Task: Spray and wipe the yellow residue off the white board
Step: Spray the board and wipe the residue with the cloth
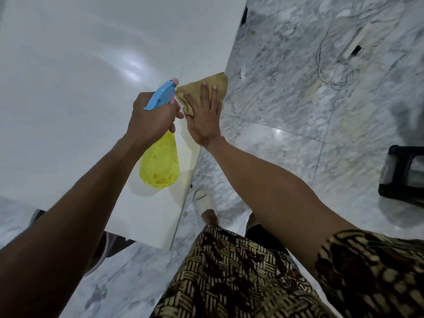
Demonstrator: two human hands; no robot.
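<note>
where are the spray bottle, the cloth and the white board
spray bottle (160, 167): head view, yellow body
cloth (192, 88): head view, bare part beyond the fingers
white board (68, 88): head view, bare glossy surface

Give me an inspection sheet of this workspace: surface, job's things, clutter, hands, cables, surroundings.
Surface: white board, glossy, with a faint yellowish film near its right edge.
Job's things: spray bottle, yellow body, blue trigger head, nozzle aimed toward the cloth; tan cloth lying flat at the board's right edge.
Clutter: small scraps and specks on the marble floor.
Hands: left hand gripping the spray bottle's neck; right hand pressed flat on the cloth, fingers spread.
Cables: thin white cable looped on the floor near a white power strip.
Surroundings: dark object at the right edge, unclear what; white shoe beside the board.
</note>
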